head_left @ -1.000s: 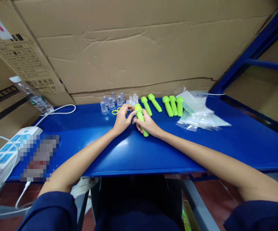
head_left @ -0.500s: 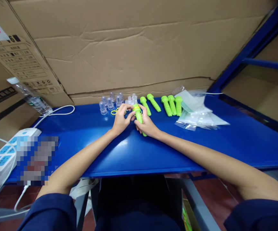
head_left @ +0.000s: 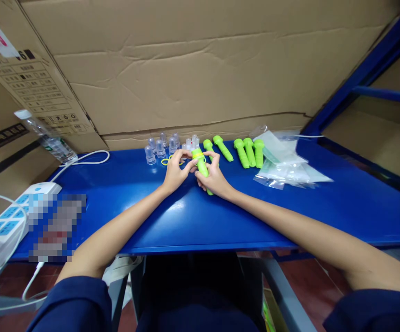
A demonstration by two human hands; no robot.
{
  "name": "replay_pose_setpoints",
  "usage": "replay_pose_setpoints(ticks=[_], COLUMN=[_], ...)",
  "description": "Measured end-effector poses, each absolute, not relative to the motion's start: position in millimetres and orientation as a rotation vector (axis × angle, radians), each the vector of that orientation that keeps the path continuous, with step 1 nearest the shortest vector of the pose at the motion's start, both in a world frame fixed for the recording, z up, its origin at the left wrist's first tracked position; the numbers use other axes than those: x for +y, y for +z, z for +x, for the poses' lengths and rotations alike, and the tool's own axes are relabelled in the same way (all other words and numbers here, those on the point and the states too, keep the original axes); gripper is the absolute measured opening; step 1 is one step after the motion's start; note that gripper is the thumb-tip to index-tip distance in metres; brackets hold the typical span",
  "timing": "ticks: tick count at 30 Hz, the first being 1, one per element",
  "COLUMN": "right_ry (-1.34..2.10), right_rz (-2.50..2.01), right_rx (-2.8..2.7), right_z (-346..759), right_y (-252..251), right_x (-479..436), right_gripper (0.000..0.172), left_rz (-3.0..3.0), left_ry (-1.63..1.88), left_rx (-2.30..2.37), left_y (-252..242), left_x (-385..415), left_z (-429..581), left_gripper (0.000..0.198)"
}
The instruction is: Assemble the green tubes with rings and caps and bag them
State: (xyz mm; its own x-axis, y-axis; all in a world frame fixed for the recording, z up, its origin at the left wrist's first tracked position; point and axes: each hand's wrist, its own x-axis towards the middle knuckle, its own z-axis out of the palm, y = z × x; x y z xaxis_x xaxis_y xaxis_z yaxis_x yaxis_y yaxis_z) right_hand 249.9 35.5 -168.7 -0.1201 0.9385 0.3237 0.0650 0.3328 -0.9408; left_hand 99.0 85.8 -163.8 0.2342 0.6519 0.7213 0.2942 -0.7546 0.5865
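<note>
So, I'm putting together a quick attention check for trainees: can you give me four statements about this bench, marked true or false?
1. The left hand and right hand both touch one green handle. True.
2. The clear caps stand left of the plastic bags. True.
3. The plastic bags lie between the hands. False: they lie to the right of the right hand.
4. Just two other green handles lie on the blue table. False: five do.
</note>
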Motion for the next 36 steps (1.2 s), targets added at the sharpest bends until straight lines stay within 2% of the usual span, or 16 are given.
replay_pose_setpoints(ticks=[5, 10, 16, 21, 27, 36], right_ry=[1.127, 1.008, 1.046, 1.125, 1.102, 1.105], right_rz=[-0.89, -0.939, -0.913, -0.871, -0.863, -0.897], right_rx=[-1.406, -1.409, -1.393, -1.413, -1.477, -1.446], right_z=[251.7, 255.1, 253.1, 249.9, 251.0, 252.0], right_y=[-168.0, -168.8, -171.4, -168.6, -167.3, -171.2], right_x=[40.1, 46.3, 44.8, 39.6, 33.4, 36.3], right_gripper=[0.054, 0.057, 0.073, 0.062, 0.067, 0.062], left_rz=[2.184, 2.223, 2.143, 2.142, 2.237, 2.27], left_ry=[1.504, 1.543, 1.599, 1.596, 1.604, 1.547], left_rx=[0.82, 0.812, 0.846, 0.879, 0.823, 0.795], left_y=[-164.3, -160.7, -163.6, -162.7, -158.8, -158.2], left_x=[86.9, 86.3, 88.1, 86.9, 82.4, 83.3], left_z=[97.4, 95.4, 96.8, 96.6, 97.5, 96.5], left_gripper=[0.017, 0.015, 0.012, 0.01, 0.005, 0.006])
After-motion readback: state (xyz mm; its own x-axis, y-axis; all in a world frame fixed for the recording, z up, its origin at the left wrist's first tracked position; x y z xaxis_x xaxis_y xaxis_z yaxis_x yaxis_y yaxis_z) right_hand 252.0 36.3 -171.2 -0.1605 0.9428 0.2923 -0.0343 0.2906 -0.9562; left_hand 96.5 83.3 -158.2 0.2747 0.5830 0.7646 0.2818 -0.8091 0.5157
